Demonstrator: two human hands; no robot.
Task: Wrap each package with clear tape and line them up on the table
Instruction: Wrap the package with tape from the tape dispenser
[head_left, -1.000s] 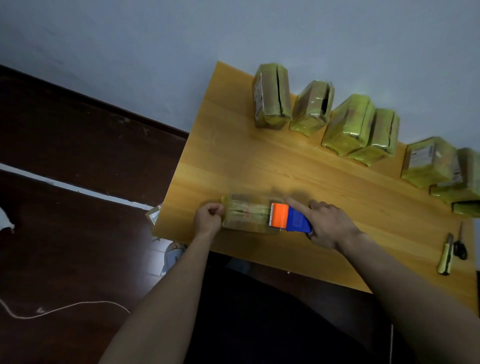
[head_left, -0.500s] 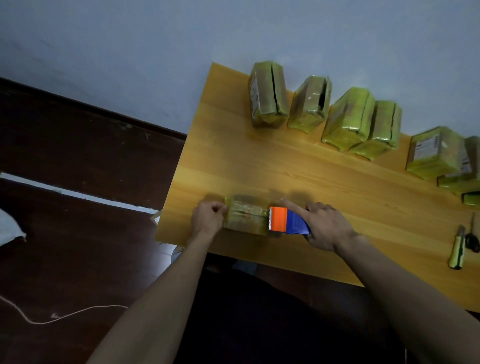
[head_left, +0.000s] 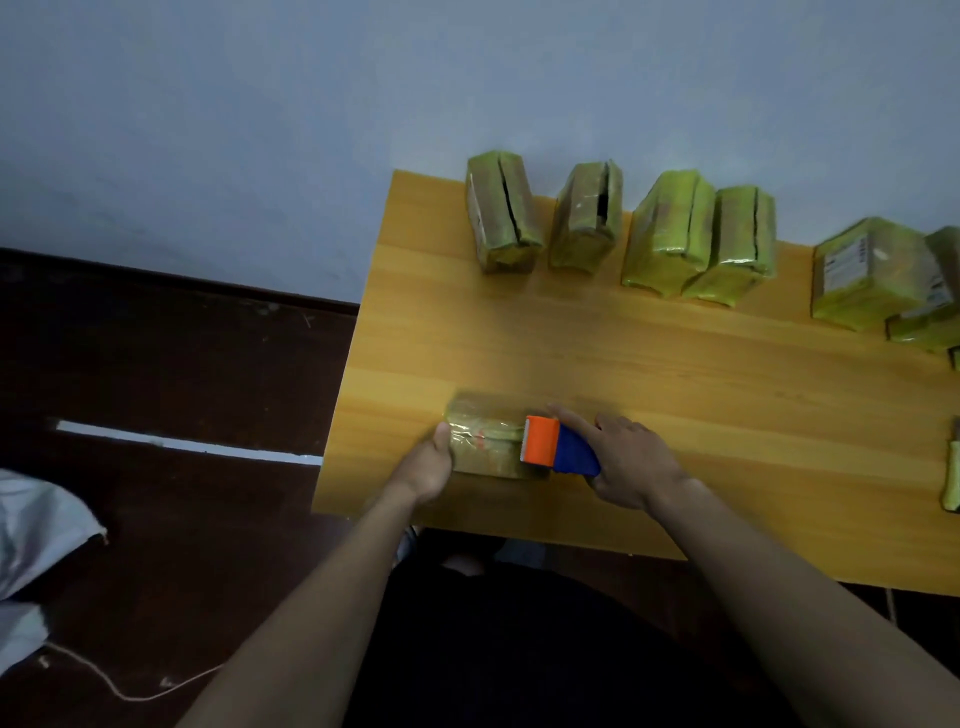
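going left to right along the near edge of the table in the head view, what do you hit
left hand → package being taped → orange and blue tape dispenser → right hand → utility knife at the frame's right edge

hands on package, tape dispenser

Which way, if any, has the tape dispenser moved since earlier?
Yes, slightly: the tape dispenser slid along the package toward the left hand.
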